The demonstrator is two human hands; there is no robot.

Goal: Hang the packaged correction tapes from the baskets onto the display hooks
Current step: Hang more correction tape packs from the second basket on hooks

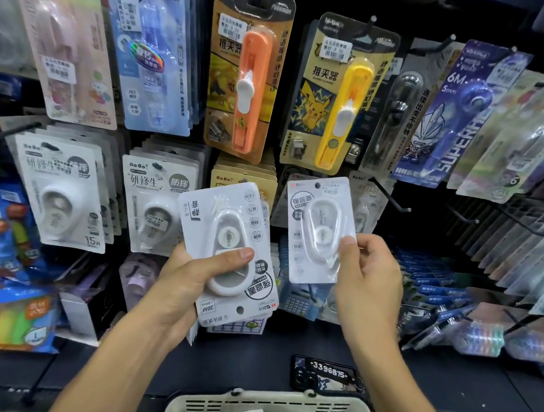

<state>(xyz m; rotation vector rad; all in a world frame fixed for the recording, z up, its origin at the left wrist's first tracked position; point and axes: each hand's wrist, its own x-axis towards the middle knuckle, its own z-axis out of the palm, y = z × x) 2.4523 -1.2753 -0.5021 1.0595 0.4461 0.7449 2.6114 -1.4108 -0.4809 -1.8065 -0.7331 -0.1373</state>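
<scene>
Two packaged correction tapes are being handled at this moment. The left hand (190, 281) is gripping a stack of packs (226, 251), thumb pressed across the front blister; the top card is lying upside down, its hang hole at the lower end. The right hand (367, 274) is pinching a single pack (318, 230) by its right edge between thumb and fingers, upright, hang hole at the top.

The single pack is sitting in front of the lower row of the display, just left of a bare display hook (394, 197) that is projecting from the dark panel. Whether the hole is on any hook cannot be told; it appears free.

Progress is judged as partial:
- The cream basket (212, 402) at the bottom edge is holding more white packs, so stock is remaining.
- Several more bare hooks (462, 216) are standing to the right.
- Neighbouring hooks to the left are carrying white correction tape cards (63, 185).

Remaining work: hang the pinched pack, then the stack, then empty the basket. A phone (324, 375) is lying on the dark shelf ledge above the basket.
</scene>
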